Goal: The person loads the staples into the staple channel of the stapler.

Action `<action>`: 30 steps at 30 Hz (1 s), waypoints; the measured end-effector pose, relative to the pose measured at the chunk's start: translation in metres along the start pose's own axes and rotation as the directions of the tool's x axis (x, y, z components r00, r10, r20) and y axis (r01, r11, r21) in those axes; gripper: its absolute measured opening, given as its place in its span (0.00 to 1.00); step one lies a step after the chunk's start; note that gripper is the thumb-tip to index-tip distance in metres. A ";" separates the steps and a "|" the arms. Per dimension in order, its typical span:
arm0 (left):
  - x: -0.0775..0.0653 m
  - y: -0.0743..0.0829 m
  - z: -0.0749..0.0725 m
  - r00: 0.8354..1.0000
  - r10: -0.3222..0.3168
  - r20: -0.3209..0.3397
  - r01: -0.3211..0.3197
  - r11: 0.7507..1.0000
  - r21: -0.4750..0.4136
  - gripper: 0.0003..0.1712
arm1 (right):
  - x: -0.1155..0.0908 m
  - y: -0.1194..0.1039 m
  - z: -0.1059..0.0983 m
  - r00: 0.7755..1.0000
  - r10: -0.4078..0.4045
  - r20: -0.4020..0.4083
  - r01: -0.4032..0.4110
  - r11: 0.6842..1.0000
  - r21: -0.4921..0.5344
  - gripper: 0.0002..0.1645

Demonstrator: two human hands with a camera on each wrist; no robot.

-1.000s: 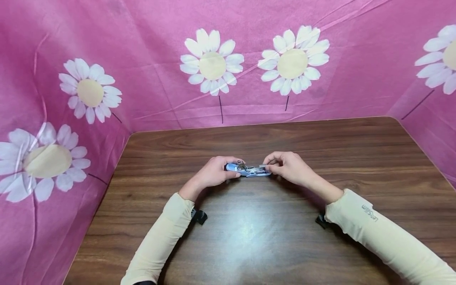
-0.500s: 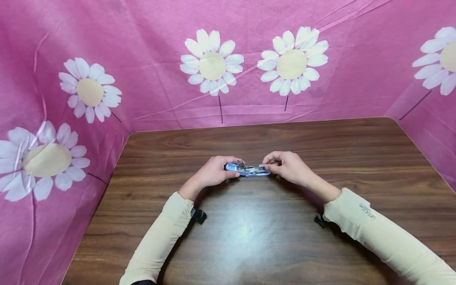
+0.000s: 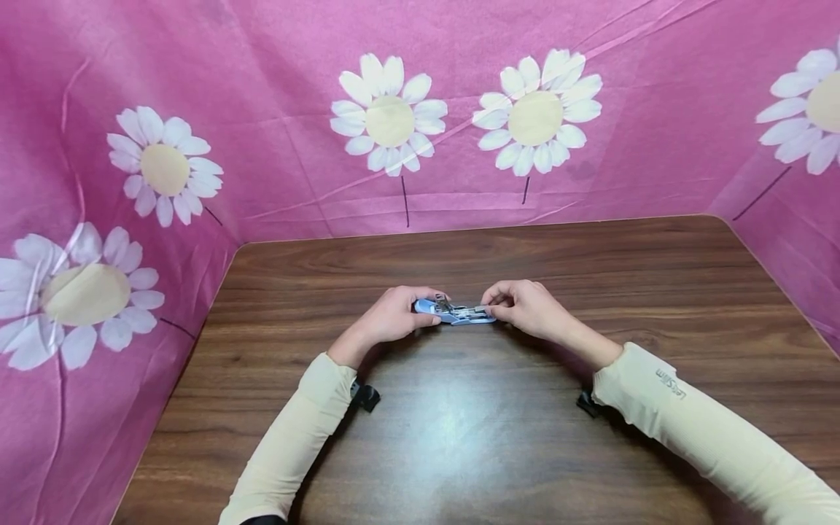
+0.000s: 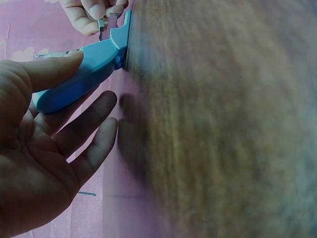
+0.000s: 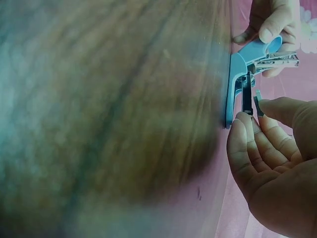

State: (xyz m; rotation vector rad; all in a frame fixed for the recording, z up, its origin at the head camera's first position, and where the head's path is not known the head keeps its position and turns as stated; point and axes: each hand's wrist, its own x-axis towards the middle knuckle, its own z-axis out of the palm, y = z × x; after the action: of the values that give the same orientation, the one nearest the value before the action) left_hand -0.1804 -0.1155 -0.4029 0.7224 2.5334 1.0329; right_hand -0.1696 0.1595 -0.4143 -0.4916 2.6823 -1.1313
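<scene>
In the head view, a light-blue stapler [image 3: 456,314] is at the centre of the frame, its long axis running left to right. It is unfolded, with bare metal parts showing along its top and one metal piece standing up toward its left end. The left hand [image 3: 396,315] grips the left end, thumb on the lower edge and a finger along the upper edge. The right hand [image 3: 530,308] is at the right end, thumb and fingertips brought together there. Under both is a brown wood-grain table [image 3: 453,445]. Cream sleeves [image 3: 702,430] cover both forearms, entering from the lower left and lower right, and a black wrist mount [image 3: 367,398] shows beside the left cuff. A pink cloth [image 3: 282,124] printed with white daisies [image 3: 390,122] fills the top and left of the frame

In the left wrist view, the stapler slants across the upper left. The left thumb presses on its blue cover, while two fingers lower in the frame reach out clear of it. The right fingertips appear at the top, near the stapler's far end

In the right wrist view, the stapler is at the upper right, with a dark inner rail [image 5: 247,94] pointing downward. Just right of the rail, the right thumb and a finger pinch a small grey strip [image 5: 258,105]; whether the strip touches the rail I cannot tell. The left hand, at the top, holds the stapler's upper end
</scene>
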 end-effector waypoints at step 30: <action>0.000 0.000 0.000 1.000 -0.004 -0.008 0.004 1.000 0.008 0.20 | 0.001 -0.002 0.003 0.999 -0.047 -0.009 0.046 0.996 -0.073 0.04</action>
State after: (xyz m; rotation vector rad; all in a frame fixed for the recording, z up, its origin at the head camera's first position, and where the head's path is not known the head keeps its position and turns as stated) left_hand -0.1805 -0.1157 -0.4028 0.7168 2.5457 1.0267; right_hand -0.1690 0.1558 -0.4153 -0.5644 2.7431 -1.0540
